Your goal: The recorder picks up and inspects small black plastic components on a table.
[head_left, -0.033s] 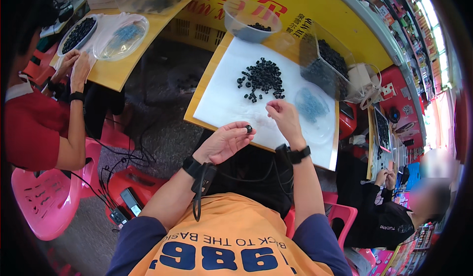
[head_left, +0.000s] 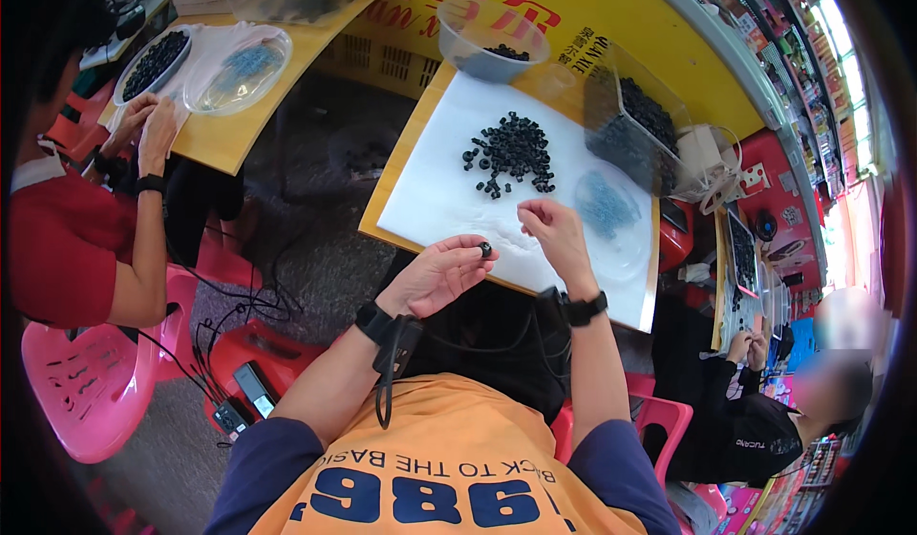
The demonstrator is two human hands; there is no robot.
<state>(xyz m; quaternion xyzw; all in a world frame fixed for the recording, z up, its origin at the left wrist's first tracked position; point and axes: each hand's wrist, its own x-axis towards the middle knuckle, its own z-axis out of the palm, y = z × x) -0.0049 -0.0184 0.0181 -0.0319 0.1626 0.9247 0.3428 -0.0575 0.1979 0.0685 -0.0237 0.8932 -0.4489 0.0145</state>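
Observation:
My left hand (head_left: pixel 443 274) is closed in a pinch on a small black cap-like piece (head_left: pixel 485 249) at the table's near edge. To its right, my right hand (head_left: pixel 554 232) hovers over the white sheet (head_left: pixel 427 186), thumb and fingertips pressed together. Whatever that pinch holds, if anything, is too small to make out. Beyond both hands lies a loose heap of small black pieces (head_left: pixel 516 150) of the same sort. Right of my right hand is a clear shallow dish (head_left: pixel 621 260) with small, thin light-blue pieces (head_left: pixel 606 203) in it.
A clear round tub (head_left: pixel 494 67) and a clear bin of black pieces (head_left: pixel 646 113) stand along the table's far side. At left, a person in red works at another table (head_left: pixel 227 148); at right sits a person in black (head_left: pixel 735 425). Cables and a red stool (head_left: pixel 277 353) are lower left.

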